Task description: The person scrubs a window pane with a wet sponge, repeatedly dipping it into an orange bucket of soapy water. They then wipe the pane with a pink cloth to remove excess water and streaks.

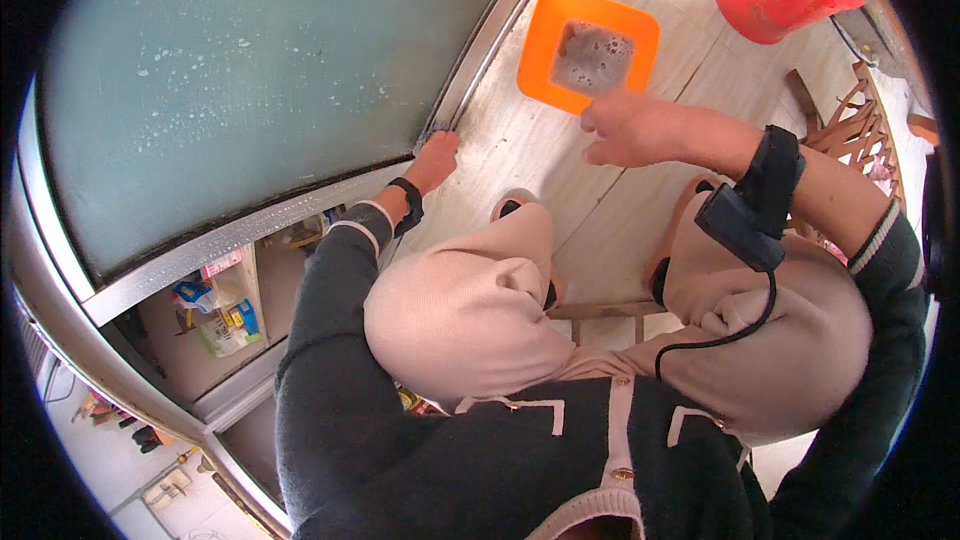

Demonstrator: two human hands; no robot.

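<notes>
At upper left, glass point(260, 40) dotted with drops, set in a metal frame point(230, 240). Against the frame's lower right corner, left hand point(433, 162) with fingers curled; impossible to tell whether clamped on anything. On the floor point(490, 180) just right of the frame, orange basin point(538, 50) with foamy grey water point(592, 58) inside. At the basin's near rim, right hand point(630, 128), loosely curled, well apart from the left; contact and grip unclear. Farther right, red bucket point(770, 0); just below the frame, packets point(228, 318).
</notes>
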